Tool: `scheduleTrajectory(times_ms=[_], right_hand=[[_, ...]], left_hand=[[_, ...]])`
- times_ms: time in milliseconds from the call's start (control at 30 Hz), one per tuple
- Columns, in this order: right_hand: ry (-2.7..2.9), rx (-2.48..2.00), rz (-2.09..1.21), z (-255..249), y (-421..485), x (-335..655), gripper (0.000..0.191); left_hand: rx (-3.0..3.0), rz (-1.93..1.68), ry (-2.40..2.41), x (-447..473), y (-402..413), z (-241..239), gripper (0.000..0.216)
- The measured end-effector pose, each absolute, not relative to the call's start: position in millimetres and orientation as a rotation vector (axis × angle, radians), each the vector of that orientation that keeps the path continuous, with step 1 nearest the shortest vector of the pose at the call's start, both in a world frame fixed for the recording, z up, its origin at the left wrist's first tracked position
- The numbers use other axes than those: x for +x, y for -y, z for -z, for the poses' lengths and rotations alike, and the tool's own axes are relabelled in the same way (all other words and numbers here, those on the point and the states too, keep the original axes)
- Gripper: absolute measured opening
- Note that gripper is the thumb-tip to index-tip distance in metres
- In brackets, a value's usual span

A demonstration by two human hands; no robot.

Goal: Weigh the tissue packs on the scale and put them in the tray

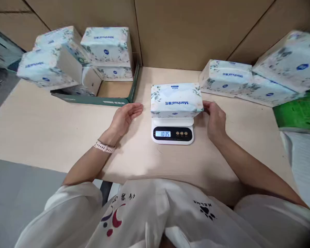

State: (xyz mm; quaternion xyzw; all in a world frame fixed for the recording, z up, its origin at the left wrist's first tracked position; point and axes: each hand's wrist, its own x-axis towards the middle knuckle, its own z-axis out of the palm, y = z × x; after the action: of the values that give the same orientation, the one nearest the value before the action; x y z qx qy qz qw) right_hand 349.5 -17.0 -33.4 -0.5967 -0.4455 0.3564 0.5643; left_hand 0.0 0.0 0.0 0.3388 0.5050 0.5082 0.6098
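Observation:
A pack of tissues (176,98) with a floral wrapper lies across the white digital kitchen scale (173,122), covering most of its plate. The lit display shows what looks like 1035, perhaps with a decimal point. To the left of the pack, my left hand (124,119) rests on its edge on the table, fingers stretched out and holding nothing; a pale band is on that wrist. At the pack's right end is my right hand (215,119), its fingers partly curled and close to the wrapper. Whether those fingertips touch the pack I cannot tell.
At the back left, a green-edged cardboard tray (93,99) holds several tissue packs (107,46), some stacked. More tissue packs (226,77) stand at the back right, beside a green crate (298,110). Brown cardboard (181,34) walls the rear of the wooden table (41,124).

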Motion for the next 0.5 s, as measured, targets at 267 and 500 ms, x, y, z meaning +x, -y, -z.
scheduleTrajectory(times_ms=[267, 500], right_hand=[[1.153, -1.396, -0.78, 47.0, 10.8, 357.9, 0.07], [1.19, -1.426, -0.741, 52.5, 9.0, 361.5, 0.077]], left_hand=[[0.812, -1.177, -1.139, -2.4, 0.0, 2.8, 0.029], [0.8, -1.179, -1.15, -1.3, -0.4, 1.2, 0.026]])
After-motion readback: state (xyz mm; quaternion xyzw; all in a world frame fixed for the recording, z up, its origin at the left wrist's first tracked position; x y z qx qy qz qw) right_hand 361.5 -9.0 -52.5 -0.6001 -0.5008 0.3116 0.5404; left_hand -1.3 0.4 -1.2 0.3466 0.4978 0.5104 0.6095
